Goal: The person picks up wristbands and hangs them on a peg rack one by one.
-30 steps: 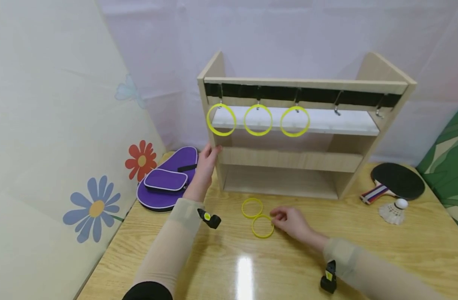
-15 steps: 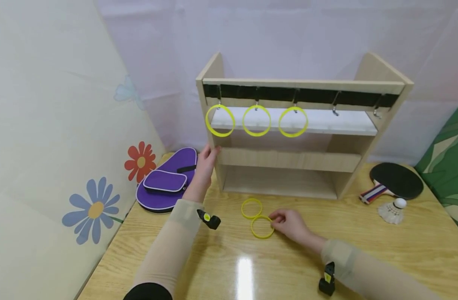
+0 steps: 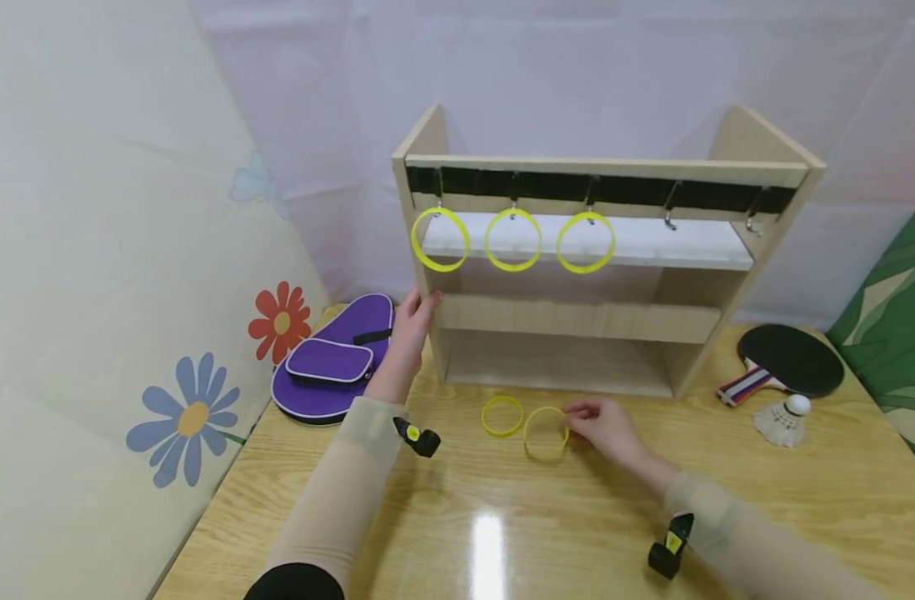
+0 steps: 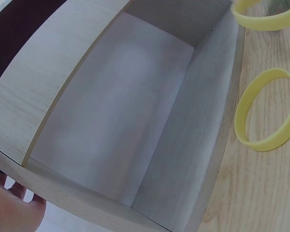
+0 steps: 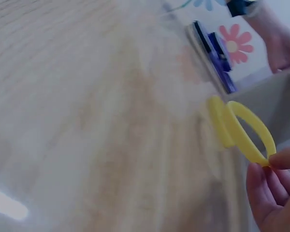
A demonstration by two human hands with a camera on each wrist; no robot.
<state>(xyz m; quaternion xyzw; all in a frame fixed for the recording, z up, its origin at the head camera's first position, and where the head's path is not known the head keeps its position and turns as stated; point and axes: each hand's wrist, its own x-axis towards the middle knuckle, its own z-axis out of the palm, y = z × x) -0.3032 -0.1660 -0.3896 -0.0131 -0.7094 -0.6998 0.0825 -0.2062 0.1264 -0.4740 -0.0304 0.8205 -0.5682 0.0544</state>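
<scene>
My right hand (image 3: 607,431) pinches a yellow ring (image 3: 545,434), a thin flat band, between thumb and fingertips; in the right wrist view the held ring (image 5: 253,133) stands tilted. Left of it, another yellow ring (image 3: 502,416) lies on the table. My left hand (image 3: 411,337) grips the left side panel of a wooden shelf unit (image 3: 577,317), its fingers partly hidden behind the panel in the left wrist view. Three yellow rings hang from the shelf's metal hooks: a left ring (image 3: 441,241), a middle ring (image 3: 513,241) and a right ring (image 3: 586,243). Two hooks (image 3: 671,221) at the right bear nothing.
A purple paddle case (image 3: 330,362) lies left of the shelf, close to the flowered wall. To the right are a black table tennis paddle (image 3: 791,360) and a shuttlecock (image 3: 782,422). The wooden table (image 3: 562,533) reflects a bright light in front.
My right hand has lifted the nearer ring off the table and moved it rightward and slightly back, apart from the other ring. The left hand has stayed on the shelf.
</scene>
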